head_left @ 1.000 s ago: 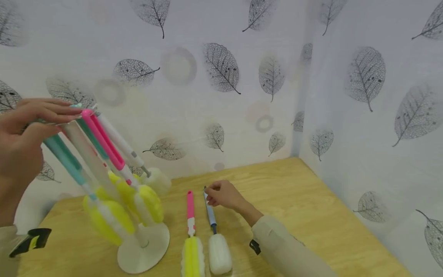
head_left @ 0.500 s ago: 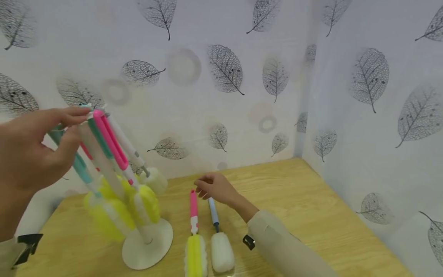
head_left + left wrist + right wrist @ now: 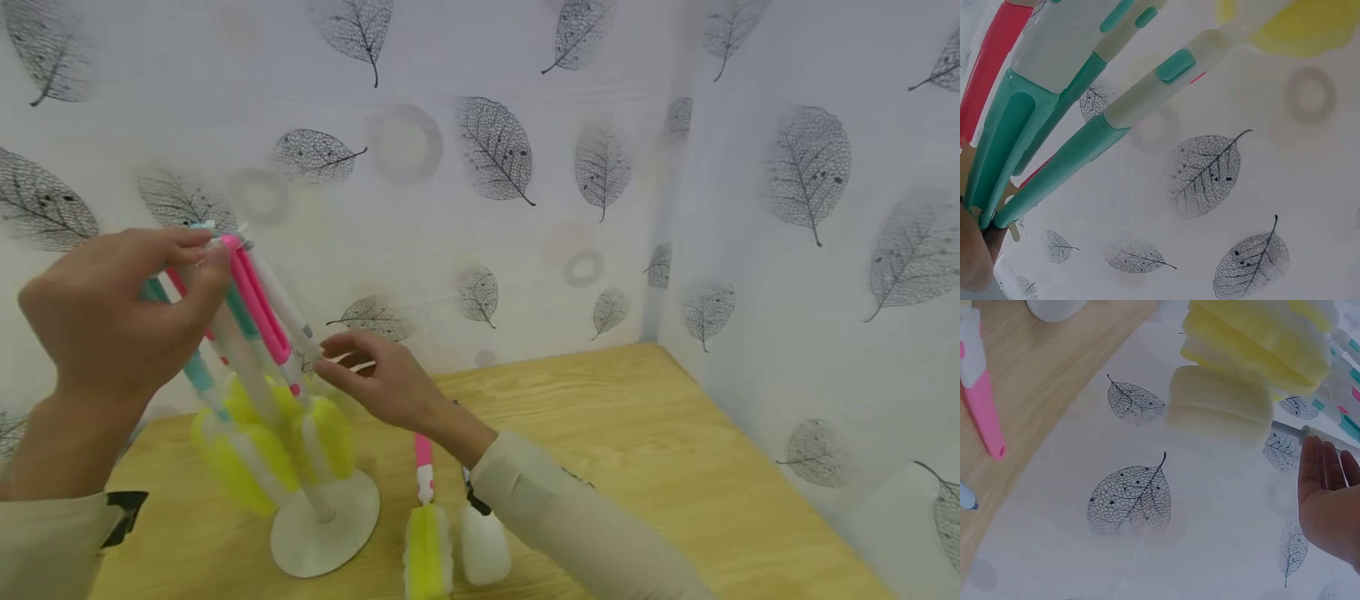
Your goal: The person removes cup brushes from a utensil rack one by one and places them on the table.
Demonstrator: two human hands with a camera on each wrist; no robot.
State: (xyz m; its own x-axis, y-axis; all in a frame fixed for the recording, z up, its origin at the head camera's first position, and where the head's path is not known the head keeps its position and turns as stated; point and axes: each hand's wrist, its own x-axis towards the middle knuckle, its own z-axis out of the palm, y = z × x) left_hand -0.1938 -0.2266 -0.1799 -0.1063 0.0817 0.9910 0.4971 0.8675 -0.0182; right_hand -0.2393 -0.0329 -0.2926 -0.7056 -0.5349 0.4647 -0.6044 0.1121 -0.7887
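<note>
A white brush stand (image 3: 300, 546) bears several hanging bottle brushes with yellow-and-white sponge heads. My left hand (image 3: 127, 308) is at its top, thumb and fingers pinching there beside the looped end of a pink-handled brush (image 3: 258, 300). In the left wrist view, green handles (image 3: 1063, 169) converge at that hand's fingers (image 3: 972, 256). My right hand (image 3: 390, 383) reaches the white sponge brush hanging on the stand's right side. Seen from the right wrist, that sponge brush (image 3: 1219, 406) has a grey neck, and the nearly straight fingers (image 3: 1311, 465) meet its handle just past the neck.
On the wooden table (image 3: 585, 400) lie a pink-handled yellow sponge brush (image 3: 429, 550) and, beside it, a white sponge brush (image 3: 483, 546) with a blue handle, partly hidden by the right forearm. Leaf-patterned cloth (image 3: 480, 233) hangs behind and at the right.
My right hand has moved left from above the blue-handled brush to the white sponge brush on the stand. My left hand has stayed at the stand's top, its thumb shifting toward the pink handle.
</note>
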